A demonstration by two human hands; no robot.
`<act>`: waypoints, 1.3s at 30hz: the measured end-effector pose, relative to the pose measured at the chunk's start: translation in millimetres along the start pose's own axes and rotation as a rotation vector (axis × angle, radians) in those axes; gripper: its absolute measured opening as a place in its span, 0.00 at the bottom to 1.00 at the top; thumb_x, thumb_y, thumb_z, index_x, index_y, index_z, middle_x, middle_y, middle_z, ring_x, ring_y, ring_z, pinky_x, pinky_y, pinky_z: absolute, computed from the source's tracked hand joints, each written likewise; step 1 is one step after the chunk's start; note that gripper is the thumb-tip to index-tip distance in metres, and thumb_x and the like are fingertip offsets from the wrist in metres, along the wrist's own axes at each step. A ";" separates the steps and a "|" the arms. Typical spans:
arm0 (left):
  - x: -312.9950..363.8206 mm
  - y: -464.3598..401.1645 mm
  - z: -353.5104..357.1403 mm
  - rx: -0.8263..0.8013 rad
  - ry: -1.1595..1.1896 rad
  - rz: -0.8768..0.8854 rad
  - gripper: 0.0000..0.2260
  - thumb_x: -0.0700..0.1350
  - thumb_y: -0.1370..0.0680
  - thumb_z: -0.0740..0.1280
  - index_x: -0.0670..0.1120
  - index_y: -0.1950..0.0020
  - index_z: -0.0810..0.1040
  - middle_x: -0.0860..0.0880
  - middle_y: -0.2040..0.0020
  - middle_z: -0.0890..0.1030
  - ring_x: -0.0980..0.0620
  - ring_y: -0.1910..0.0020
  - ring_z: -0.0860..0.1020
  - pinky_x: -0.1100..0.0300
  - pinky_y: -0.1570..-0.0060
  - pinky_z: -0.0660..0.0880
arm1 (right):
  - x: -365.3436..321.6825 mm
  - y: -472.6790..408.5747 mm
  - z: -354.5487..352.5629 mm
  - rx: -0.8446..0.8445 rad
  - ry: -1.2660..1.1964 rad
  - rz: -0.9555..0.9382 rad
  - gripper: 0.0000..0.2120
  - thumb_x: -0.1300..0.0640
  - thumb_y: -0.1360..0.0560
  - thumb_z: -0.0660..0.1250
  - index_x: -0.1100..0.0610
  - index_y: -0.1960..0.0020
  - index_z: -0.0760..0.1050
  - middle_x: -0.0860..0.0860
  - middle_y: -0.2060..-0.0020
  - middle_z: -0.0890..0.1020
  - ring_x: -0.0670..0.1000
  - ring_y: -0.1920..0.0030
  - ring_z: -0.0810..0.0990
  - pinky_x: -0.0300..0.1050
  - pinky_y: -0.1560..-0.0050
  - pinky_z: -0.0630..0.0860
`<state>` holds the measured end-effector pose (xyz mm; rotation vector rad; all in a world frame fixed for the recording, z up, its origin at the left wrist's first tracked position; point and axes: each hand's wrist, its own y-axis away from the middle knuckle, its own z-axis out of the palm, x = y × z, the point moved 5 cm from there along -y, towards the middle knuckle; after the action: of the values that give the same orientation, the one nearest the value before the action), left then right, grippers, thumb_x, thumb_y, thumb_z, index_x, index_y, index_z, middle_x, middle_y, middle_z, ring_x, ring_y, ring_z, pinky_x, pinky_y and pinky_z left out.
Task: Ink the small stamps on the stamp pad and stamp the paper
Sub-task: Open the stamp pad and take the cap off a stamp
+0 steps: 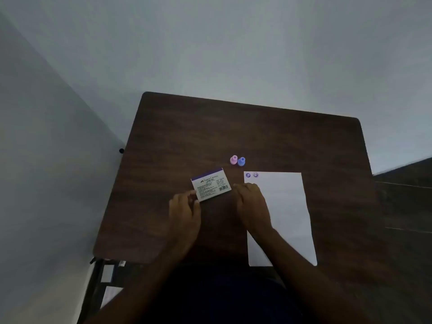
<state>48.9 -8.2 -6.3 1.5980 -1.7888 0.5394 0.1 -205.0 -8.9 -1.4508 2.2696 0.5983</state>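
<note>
The stamp pad [211,187], a closed white box with a purple top band and printed label, lies on the dark wooden table [233,127]. My left hand [184,209] touches its near-left corner with the fingertips. My right hand [251,204] rests just right of the pad, fingers close to its right edge, partly over the paper. A pink small stamp [233,159] and a blue small stamp [241,161] stand side by side behind the pad. The white paper [287,206] lies to the right, with two purple stamped marks [251,175] in its far-left corner.
A pale wall rises behind the table. A dark chair frame [98,277] shows at the table's near-left corner. A second dark surface [406,197] sits at the right edge of view.
</note>
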 end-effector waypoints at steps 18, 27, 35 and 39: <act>-29.2 -19.4 40.7 -0.346 0.187 -0.461 0.18 0.42 0.23 0.63 0.43 0.33 0.72 0.45 0.39 0.73 0.51 0.43 0.73 0.56 0.41 0.70 | 33.7 -30.5 47.8 -0.229 -0.236 0.431 0.17 0.63 0.30 0.66 0.54 0.41 0.74 0.53 0.45 0.78 0.46 0.50 0.73 0.38 0.49 0.69; -25.6 -33.8 25.0 -0.359 0.319 -0.455 0.14 0.44 0.25 0.62 0.59 0.64 0.82 0.68 0.66 0.79 0.65 0.65 0.78 0.64 0.65 0.71 | 28.0 -38.3 37.1 -0.209 -0.147 0.352 0.14 0.61 0.25 0.61 0.54 0.40 0.75 0.53 0.44 0.79 0.46 0.49 0.74 0.38 0.49 0.67; -20.7 -62.4 2.7 -0.287 0.271 -0.387 0.13 0.48 0.26 0.64 0.54 0.69 0.82 0.55 0.68 0.82 0.58 0.73 0.76 0.60 0.68 0.73 | -4.1 -73.4 7.4 -0.153 -0.050 0.156 0.05 0.60 0.24 0.63 0.58 0.54 0.78 0.53 0.56 0.82 0.46 0.60 0.76 0.37 0.59 0.73; -19.9 -82.1 -6.3 -0.245 0.279 -0.374 0.12 0.48 0.26 0.65 0.52 0.69 0.81 0.47 0.68 0.83 0.54 0.72 0.77 0.59 0.68 0.74 | -20.9 -87.9 -2.6 -0.089 -0.062 0.125 0.11 0.61 0.23 0.60 0.63 0.61 0.75 0.58 0.62 0.80 0.52 0.61 0.78 0.45 0.57 0.75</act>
<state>131.1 -3.4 -26.6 1.5486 -1.2591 0.3319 88.5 -223.7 -8.7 -1.3178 2.3242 0.7800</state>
